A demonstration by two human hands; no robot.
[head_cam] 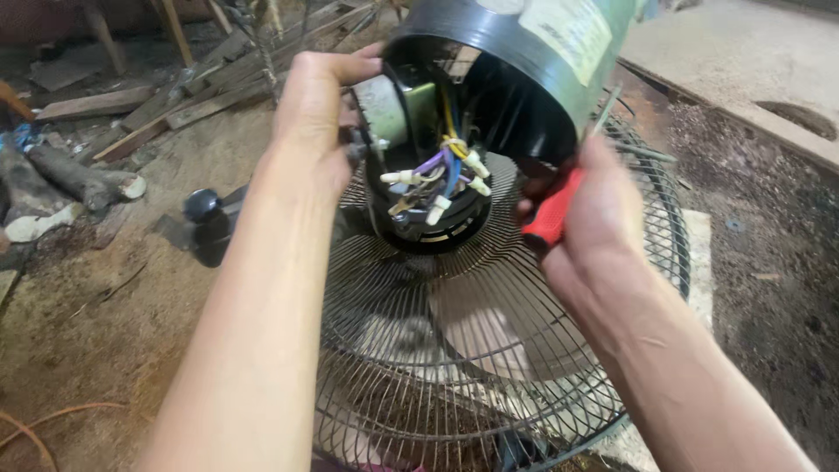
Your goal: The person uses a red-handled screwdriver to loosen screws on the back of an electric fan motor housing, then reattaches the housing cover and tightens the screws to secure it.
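So the fan (489, 350) lies face-down on the dirt ground (105, 323), wire grille (402, 288) up toward the camera, blades showing pale through it. It's big and awkward but I'd guess not that heavy; the grille looks springy and would bend if you lean on it, so better to grab it by the rim than the thin wires. The black motor cover (516, 79) sits tilted over the back of the motor (393, 109), open end facing us. It's probably light, stiff plastic, a bit slick, best held by its edge. Left hand (315, 114) is curled over the cover's lip and the motor side, fingers pressed together. Right hand (594, 210) is wrapped shut round a red-handled screwdriver (552, 214), tip hidden. The wires (441, 179) with white caps look fragile, so no tugging. Scrap wood (131, 114) lies behind.
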